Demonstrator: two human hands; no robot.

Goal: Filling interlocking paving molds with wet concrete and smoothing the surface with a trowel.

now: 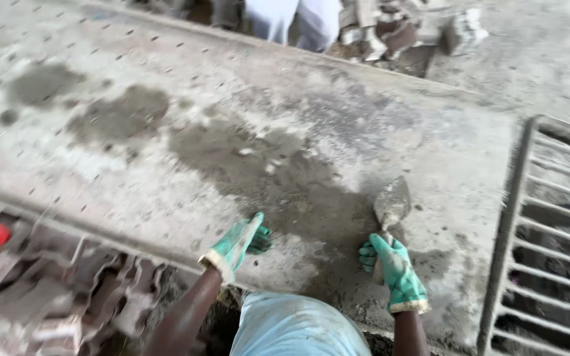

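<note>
Head view, looking down: a grey, perforated concrete slab (166, 151) marked with damp dark patches is seen. The right hand (394, 267), in a green glove, is closed around the handle of a trowel (390, 207), its grip clamped on it; the blade is laid flat on the slab just above the hand. The left hand (239, 242), also gloved in green, is rested on the slab near its front edge, fingers curled down, nothing held. A metal grate (549, 231) is seen at right, and broken rubble (67, 290) at lower left.
</note>
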